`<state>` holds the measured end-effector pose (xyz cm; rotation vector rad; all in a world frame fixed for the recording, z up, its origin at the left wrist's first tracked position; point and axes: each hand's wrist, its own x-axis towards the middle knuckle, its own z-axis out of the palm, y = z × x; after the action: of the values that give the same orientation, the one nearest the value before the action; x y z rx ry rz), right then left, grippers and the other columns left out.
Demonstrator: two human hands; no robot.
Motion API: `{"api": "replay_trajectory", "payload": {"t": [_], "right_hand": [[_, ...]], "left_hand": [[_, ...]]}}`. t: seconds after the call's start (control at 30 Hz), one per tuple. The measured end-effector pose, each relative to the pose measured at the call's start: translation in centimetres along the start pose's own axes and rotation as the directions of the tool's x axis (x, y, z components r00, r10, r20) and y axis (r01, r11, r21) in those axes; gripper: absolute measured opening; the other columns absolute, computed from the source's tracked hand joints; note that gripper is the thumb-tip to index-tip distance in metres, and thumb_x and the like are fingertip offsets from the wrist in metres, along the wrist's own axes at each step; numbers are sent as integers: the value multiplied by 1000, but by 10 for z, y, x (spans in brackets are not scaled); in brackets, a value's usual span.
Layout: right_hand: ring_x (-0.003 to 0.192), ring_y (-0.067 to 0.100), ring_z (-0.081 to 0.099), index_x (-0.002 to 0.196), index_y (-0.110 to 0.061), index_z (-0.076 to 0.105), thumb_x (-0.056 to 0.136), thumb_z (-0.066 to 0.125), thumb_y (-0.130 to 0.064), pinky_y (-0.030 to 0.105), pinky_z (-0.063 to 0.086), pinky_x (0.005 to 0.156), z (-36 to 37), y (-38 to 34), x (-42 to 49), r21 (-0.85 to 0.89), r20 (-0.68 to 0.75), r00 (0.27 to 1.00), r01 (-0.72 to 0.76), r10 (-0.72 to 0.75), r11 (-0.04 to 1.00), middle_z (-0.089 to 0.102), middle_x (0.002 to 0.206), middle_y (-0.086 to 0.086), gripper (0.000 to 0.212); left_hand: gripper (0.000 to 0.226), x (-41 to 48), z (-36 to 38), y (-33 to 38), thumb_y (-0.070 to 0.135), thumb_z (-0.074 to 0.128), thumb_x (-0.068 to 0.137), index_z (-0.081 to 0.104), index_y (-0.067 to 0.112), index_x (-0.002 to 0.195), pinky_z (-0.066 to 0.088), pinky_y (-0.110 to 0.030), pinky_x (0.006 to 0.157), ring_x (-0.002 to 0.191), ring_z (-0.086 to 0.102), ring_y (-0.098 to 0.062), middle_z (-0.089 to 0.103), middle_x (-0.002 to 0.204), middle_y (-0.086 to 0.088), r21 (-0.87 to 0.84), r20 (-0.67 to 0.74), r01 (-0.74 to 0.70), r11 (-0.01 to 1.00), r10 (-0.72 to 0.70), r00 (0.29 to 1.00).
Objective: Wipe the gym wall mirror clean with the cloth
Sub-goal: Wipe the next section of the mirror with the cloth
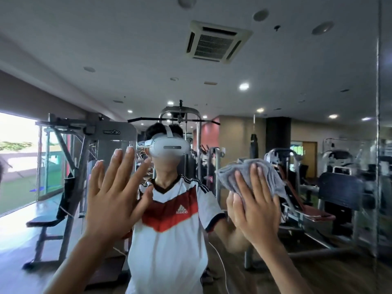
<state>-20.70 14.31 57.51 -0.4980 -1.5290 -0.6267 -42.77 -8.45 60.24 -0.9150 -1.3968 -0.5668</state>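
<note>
My left hand (pixel 112 192) was spread flat, fingers (pixel 127 164) released, apparently bracing me at the glass. My right hand (pixel 252 200) pressed the cloth (pixel 273 180) with straight fingers, clasping nothing, so the soft, bunched grey towelling lay wide against the mirror (pixel 84 49), whose smooth, hard face reflected steel machines (pixel 89 132).

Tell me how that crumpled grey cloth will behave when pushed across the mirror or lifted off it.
The crumpled grey cloth is probably floppy, since it bunches in folds around the flat right hand. Likely light, as straight fingers alone pin it to the wall mirror. Its loose edges may trail or fold over when pushed.
</note>
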Motion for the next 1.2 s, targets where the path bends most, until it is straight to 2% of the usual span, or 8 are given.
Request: {"api": "replay_trajectory", "payload": {"t": [0.1,0.2,0.47,0.6,0.77,0.9,1.1,1.2], "right_hand": [[149,21,27,151,-22,36,103,29,-36,39,29,110,5,-12,41,26,-38,961,-272,272,962,30,160,9,50],[150,26,24,153,-19,35,102,28,-37,39,19,116,10,-47,87,77,-16,940,-340,342,937,28,161,11,54],[140,18,40,152,-24,36,106,32,-38,36,41,91,8,-81,30,66,2,986,167,-168,984,31,161,9,48],[150,22,23,155,-21,29,108,20,-40,41,23,118,8,-38,19,25,-7,996,-88,88,996,26,163,9,51],[150,26,21,154,-15,32,104,25,-36,34,8,119,8,-73,89,46,-32,943,-329,330,943,24,162,13,55],[147,26,30,152,-13,37,102,31,-35,30,23,106,13,-125,102,91,-49,974,-217,222,972,31,159,16,55],[142,17,40,154,-24,27,102,42,-35,34,39,86,5,-123,34,103,39,951,303,-308,948,30,161,6,56],[148,16,27,152,-23,37,105,32,-38,31,31,102,3,-97,34,145,55,987,140,-150,979,25,163,5,49]], "left_hand": [[61,-1,1,-2,49,39,98,43,20,151,15,-58,121,153,18,-29,26,163,-12,-7,19,-10,1000,10,1000],[61,-2,2,0,48,39,98,41,20,152,14,-57,121,153,17,-29,24,164,-11,-15,16,2,1000,-2,1000],[60,-20,-5,-22,47,41,97,42,21,151,15,-55,121,152,20,-30,27,163,-11,-39,6,-16,999,16,1000],[58,-40,-10,-47,43,46,97,43,22,151,26,-58,116,150,27,-30,32,161,-12,-36,-27,-51,998,50,998],[55,-43,-10,-55,41,47,97,48,19,148,30,-58,114,149,29,-29,36,159,-14,-49,-54,-66,997,63,997],[52,-44,-9,-55,41,44,99,51,18,146,27,-54,116,150,29,-29,36,159,-14,-59,-47,-56,997,54,997],[52,-49,-11,-59,40,45,99,52,18,145,29,-56,116,149,30,-30,35,159,-13,-59,-33,-62,996,60,998],[52,-52,-14,-67,41,44,99,51,18,146,28,-54,117,149,31,-30,36,159,-13,-55,-34,-90,994,88,996]]}}
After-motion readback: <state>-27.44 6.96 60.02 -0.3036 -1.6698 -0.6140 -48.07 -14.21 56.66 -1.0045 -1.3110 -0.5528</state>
